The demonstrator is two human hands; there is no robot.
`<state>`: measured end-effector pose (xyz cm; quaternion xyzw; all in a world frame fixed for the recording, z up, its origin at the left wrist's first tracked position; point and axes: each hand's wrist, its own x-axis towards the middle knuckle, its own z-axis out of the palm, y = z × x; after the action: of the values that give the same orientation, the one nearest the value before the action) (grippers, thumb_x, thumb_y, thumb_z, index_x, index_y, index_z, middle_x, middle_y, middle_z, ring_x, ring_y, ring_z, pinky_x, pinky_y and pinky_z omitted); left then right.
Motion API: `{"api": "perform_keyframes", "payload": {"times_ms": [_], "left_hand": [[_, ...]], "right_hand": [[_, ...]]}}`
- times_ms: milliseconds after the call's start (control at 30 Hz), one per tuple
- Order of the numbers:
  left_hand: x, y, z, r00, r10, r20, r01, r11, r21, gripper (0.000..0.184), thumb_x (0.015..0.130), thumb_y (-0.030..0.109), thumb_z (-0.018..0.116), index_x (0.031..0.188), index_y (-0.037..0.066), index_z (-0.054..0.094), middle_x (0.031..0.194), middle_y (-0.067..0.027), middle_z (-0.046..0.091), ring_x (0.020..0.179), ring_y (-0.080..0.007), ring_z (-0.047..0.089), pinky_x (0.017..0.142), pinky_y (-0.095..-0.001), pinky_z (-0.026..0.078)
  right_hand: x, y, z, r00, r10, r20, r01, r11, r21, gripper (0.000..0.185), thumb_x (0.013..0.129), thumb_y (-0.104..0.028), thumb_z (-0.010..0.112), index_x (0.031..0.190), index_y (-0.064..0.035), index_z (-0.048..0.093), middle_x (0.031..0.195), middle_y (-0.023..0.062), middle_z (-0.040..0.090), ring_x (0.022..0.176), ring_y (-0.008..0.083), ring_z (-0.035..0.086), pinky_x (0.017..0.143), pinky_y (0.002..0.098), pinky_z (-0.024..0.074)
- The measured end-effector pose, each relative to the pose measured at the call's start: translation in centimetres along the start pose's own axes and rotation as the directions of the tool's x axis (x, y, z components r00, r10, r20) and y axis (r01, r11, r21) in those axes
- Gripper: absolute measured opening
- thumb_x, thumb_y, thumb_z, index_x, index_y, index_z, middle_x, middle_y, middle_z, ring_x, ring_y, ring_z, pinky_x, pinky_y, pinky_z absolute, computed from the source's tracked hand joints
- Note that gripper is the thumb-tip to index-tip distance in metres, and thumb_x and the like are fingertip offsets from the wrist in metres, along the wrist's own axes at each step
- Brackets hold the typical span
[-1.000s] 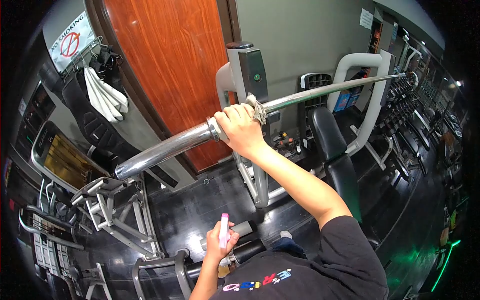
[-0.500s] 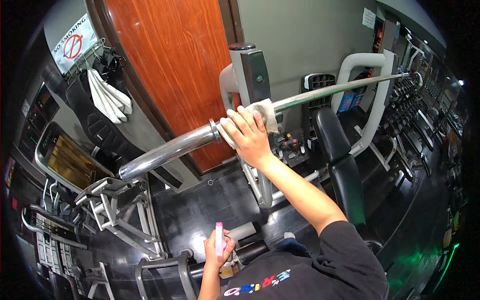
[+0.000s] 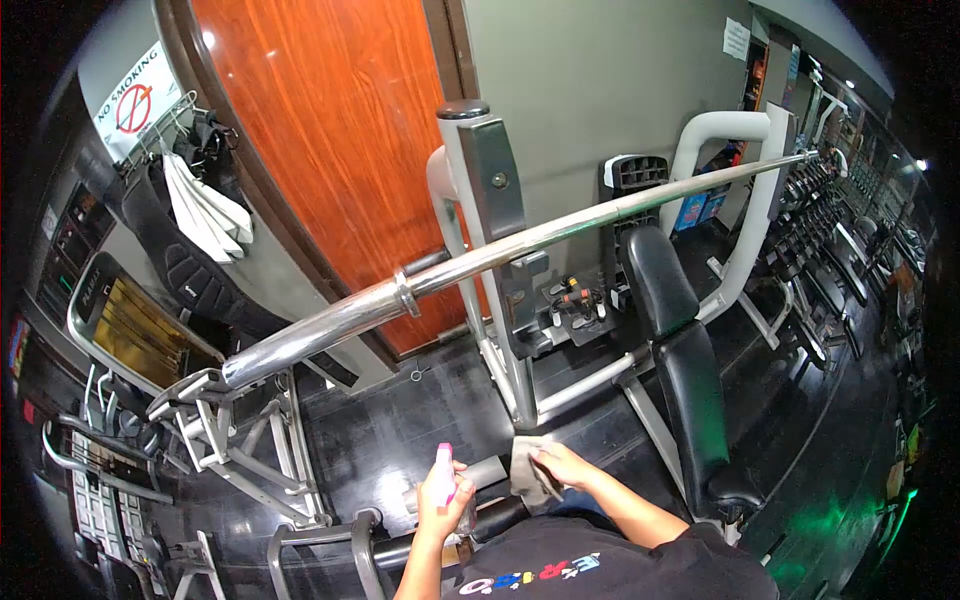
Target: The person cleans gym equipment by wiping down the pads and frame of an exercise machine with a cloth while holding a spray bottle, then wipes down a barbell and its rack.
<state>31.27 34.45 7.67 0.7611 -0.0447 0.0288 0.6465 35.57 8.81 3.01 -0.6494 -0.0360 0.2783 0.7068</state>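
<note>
A long chrome barbell [image 3: 540, 236] runs diagonally across the view, its thick sleeve at the left and its thin shaft reaching far right. Nothing touches its middle part now. Low in the view, my left hand [image 3: 437, 497] is wrapped round a pink and white object [image 3: 444, 474], held upright; it looks like a small bottle. To its right, my right hand [image 3: 560, 467] pinches a greyish-beige cloth [image 3: 530, 470] that hangs down from the fingers. Both hands are below the bar, close to my body and apart from each other.
A black padded bench [image 3: 690, 390] stands at right, beside a grey machine frame [image 3: 485, 190]. Dumbbell racks [image 3: 810, 210] line the far right. A wooden door [image 3: 320, 130] is behind the bar. Another metal frame [image 3: 250, 440] stands at left, with a padded roller below my hands.
My right hand has come off the bar and down towards my body, taking the cloth along. My left hand still holds the pink and white object at about the same place.
</note>
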Motion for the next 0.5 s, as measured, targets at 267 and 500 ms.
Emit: {"api": "perform_keyframes", "payload": {"times_ms": [267,500], "left_hand": [[3.6,2.7,5.8,0.99,-0.047,0.131,0.062,0.992,-0.109,0.034,0.086,0.018,0.068,0.112,-0.002,0.058,0.08,-0.0059,0.068,0.078,-0.0126,0.067,0.074,-0.0283,0.053],[5.7,5.2,8.8,0.997,0.06,0.052,-0.047,0.976,-0.211,0.04,0.088,0.022,0.068,0.116,-0.004,0.055,0.071,-0.0047,0.066,0.07,-0.0129,0.066,0.073,-0.0294,0.054]], "right_hand": [[-0.4,0.4,-4.6,0.964,-0.027,-0.264,0.195,0.746,0.637,0.047,0.101,-0.041,0.049,0.134,-0.0067,0.047,0.127,0.0095,0.06,0.113,0.0208,0.06,0.1,0.039,0.0479],[-0.3,-1.0,-4.6,0.975,-0.042,-0.22,0.183,0.713,0.677,0.044,0.085,-0.014,0.074,0.123,-0.0048,0.054,0.111,0.0072,0.065,0.104,0.0207,0.064,0.091,0.0377,0.0536]]}}
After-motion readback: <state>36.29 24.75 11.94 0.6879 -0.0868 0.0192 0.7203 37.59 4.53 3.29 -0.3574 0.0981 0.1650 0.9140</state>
